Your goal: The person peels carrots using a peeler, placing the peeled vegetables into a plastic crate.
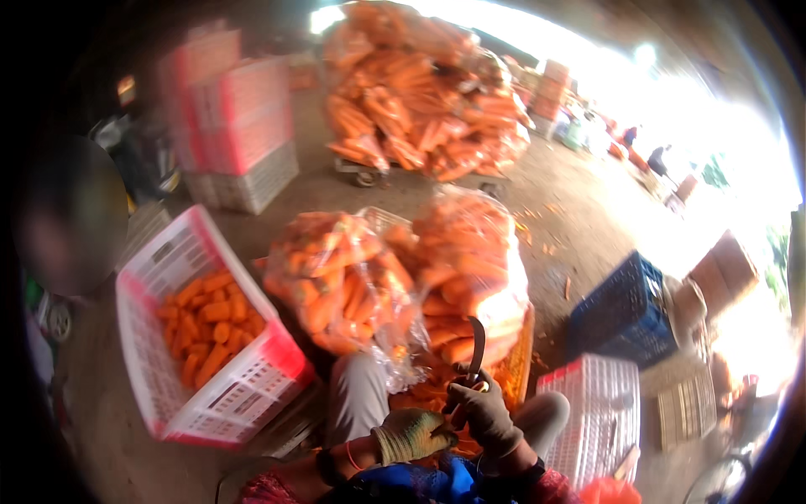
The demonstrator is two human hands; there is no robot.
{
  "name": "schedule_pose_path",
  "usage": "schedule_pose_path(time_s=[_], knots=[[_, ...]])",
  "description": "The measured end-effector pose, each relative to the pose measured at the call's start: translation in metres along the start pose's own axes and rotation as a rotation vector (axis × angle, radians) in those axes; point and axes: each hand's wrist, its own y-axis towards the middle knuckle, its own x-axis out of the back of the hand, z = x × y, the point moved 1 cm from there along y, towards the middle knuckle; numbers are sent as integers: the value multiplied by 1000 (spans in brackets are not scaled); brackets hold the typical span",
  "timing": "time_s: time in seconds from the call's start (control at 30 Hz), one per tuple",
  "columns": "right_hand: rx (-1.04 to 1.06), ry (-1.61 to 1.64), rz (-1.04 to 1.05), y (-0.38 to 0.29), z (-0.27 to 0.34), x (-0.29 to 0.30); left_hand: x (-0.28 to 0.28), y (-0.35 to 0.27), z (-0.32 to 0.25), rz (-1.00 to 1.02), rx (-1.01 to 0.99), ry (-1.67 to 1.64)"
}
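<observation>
My right hand (pixel 485 412), in a dark work glove, grips a knife whose curved blade (pixel 478 343) points up and away from me. My left hand (pixel 409 435), in a pale knitted glove with green staining, meets it in front of my lap with fingers curled. Whether something lies inside the left fingers is hidden. Beyond the hands stand two clear plastic bags of carrots, the left bag (pixel 340 277) and the right bag (pixel 469 271). Loose orange pieces (pixel 425 400) lie between my knees. On my left, a white and red plastic crate (pixel 233 409) holds cut carrots (pixel 214 315).
A wheeled cart (pixel 365 176) carries a tall heap of bagged carrots (pixel 422 94). Stacked crates (pixel 236 120) rise at the far left. Rightward are a white crate (pixel 592 409), a blue crate (pixel 620 309) and cardboard boxes (pixel 724 271). Scraps (pixel 548 211) litter the floor.
</observation>
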Motion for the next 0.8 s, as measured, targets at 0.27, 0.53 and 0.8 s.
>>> schedule_pose_path(time_s=[0.27,0.53,0.8], knots=[[194,133,-347,-7,-26,97,-21,89,7,295,-212,-145],[313,-5,-449,2,-47,135,-8,244,97,-552,-108,339],[123,328,-393,15,-57,139,0,290,119,-443,53,393]])
